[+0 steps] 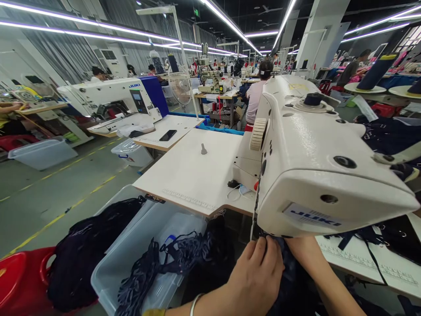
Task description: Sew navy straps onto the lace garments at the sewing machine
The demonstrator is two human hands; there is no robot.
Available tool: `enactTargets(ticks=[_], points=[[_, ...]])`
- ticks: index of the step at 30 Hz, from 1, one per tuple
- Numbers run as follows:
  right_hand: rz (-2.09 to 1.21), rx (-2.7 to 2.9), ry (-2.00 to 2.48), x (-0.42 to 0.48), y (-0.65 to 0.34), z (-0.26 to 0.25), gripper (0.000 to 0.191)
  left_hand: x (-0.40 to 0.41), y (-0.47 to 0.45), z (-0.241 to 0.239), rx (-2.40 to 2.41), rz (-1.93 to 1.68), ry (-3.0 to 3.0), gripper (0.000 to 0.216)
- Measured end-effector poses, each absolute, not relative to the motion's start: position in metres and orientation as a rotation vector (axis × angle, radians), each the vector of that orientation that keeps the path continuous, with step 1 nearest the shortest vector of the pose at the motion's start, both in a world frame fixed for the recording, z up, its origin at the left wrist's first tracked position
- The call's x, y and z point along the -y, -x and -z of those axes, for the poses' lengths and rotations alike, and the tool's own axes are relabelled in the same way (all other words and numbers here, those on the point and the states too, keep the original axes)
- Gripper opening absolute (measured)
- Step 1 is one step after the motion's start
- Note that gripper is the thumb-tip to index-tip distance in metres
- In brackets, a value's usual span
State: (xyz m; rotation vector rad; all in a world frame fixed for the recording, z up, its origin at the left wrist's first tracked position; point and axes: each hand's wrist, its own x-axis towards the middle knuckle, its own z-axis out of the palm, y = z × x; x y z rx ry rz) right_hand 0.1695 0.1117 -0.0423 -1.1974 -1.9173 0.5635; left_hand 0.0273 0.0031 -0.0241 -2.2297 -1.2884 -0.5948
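Observation:
Just below the head of a white sewing machine [329, 153], my left hand [253, 276] has its fingers bent and pressed together on dark navy fabric [292, 281]. A bracelet is on that wrist. My right hand [297, 245] reaches in from the right at the same fabric, and its fingers are hidden behind the machine head. The needle area is also out of sight. Dark fabric hangs down between my two forearms.
A clear plastic bin [108, 281] with bundled navy straps [141, 276] stands below left, beside a red stool [19, 276] and a dark garment pile [88, 245]. On the white table [184, 175] lies a small grey piece [203, 150]; a phone [168, 135] lies farther back. A co-worker [258, 96] sits ahead.

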Motion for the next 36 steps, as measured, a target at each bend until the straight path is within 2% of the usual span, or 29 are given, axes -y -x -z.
enactTargets(ticks=[25,32,36], points=[[-0.661,1.89,1.302,-0.116,-0.18,0.05,0.013,-0.004,-0.036,0.025,1.301,0.628,2.143,0.029],[-0.66,1.889,1.287,-0.12,-0.181,0.052,0.03,-0.003,-0.034,0.026,1.266,0.606,2.147,0.032],[-0.654,1.887,1.287,-0.12,-0.179,0.051,0.027,-0.003,-0.032,0.024,1.287,0.673,2.094,0.027]])
